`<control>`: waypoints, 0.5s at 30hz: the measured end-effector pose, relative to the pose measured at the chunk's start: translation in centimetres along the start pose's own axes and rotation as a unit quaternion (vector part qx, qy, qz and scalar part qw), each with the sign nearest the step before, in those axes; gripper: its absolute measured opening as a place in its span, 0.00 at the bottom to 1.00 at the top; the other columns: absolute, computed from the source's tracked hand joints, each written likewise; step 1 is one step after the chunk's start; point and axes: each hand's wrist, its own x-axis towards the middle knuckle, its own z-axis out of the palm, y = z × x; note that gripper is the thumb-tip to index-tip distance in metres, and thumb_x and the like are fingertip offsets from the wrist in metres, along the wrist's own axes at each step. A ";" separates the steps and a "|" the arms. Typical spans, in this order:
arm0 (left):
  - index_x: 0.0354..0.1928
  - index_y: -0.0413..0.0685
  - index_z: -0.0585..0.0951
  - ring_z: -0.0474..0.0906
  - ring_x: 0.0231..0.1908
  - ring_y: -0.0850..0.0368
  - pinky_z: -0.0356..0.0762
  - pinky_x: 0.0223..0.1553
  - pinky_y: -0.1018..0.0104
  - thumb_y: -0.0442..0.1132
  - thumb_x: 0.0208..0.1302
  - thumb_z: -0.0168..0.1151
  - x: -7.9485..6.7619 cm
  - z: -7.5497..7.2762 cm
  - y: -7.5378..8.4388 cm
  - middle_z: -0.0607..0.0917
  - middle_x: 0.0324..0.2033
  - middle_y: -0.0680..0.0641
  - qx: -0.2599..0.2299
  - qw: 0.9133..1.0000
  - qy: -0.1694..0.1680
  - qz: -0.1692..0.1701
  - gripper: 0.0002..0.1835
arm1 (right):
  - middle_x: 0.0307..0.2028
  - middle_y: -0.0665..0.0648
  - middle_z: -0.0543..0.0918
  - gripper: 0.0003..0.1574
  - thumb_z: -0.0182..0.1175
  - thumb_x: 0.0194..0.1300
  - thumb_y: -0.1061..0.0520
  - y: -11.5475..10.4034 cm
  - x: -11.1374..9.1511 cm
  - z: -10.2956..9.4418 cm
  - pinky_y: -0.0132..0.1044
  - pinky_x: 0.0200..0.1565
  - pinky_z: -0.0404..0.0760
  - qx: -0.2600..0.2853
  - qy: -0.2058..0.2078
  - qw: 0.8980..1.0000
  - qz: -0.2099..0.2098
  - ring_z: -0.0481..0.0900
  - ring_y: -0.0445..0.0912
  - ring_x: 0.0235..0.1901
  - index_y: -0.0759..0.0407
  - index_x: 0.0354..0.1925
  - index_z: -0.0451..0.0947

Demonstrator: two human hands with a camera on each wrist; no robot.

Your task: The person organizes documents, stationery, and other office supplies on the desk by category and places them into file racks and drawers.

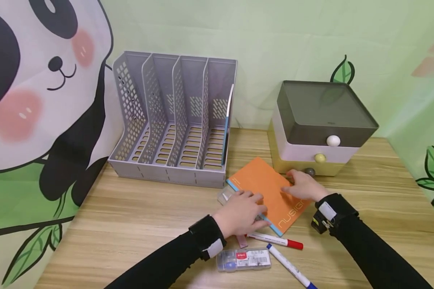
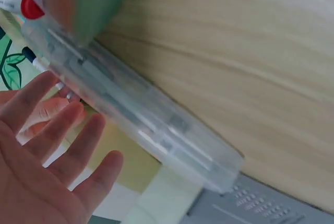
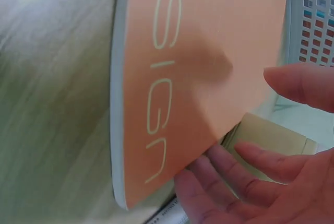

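Note:
An orange notebook (image 1: 260,176) with a blue spine lies at an angle on the wooden table. My left hand (image 1: 238,212) is over its spine side, fingers spread. Beneath that edge, a long translucent case (image 2: 141,109) with slim items inside lies partly hidden by the hand and notebook. In the left wrist view, the left fingers (image 2: 99,135) extend beside this case without curling round it. My right hand (image 1: 304,186) is at the notebook's other side; its fingertips (image 3: 190,187) touch the edge, the thumb standing apart from the cover.
A grey file rack (image 1: 170,172) with a thin book (image 1: 227,124) in its right compartment stands behind. A drawer box (image 1: 318,136) is at the back right. Nearer me lie a red marker (image 1: 275,239), a blue marker (image 1: 289,265), a small labelled case (image 1: 243,259) and a pink piece (image 1: 242,241).

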 end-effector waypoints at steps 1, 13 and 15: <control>0.54 0.63 0.80 0.73 0.54 0.50 0.69 0.58 0.50 0.65 0.68 0.41 0.1 0.1 0.1 0.76 0.55 0.52 0.003 1.000 -0.007 -0.003 0.26 | 0.41 0.71 0.77 0.36 0.61 0.59 0.53 0.1 0.1 0.1 0.51 0.43 0.75 0.001 -0.002 1.000 0.003 0.75 0.59 0.41 0.79 0.55 0.66; 0.55 0.64 0.80 0.73 0.49 0.52 0.72 0.54 0.55 0.66 0.67 0.42 -0.1 0.4 0.4 0.77 0.52 0.52 -0.009 1.000 -0.024 -0.008 0.27 | 0.39 0.68 0.77 0.31 0.65 0.56 0.51 0.6 1.1 1.1 0.48 0.43 0.75 0.009 0.001 1.000 0.029 0.73 0.57 0.39 0.76 0.45 0.70; 0.54 0.64 0.81 0.73 0.48 0.52 0.73 0.54 0.56 0.67 0.67 0.42 -0.1 0.3 0.4 0.78 0.51 0.52 -0.009 1.000 -0.024 -0.007 0.27 | 0.35 0.64 0.76 0.29 0.67 0.55 0.50 0.6 1.1 1.2 0.44 0.37 0.73 0.022 -0.001 0.999 0.042 0.72 0.55 0.35 0.73 0.42 0.70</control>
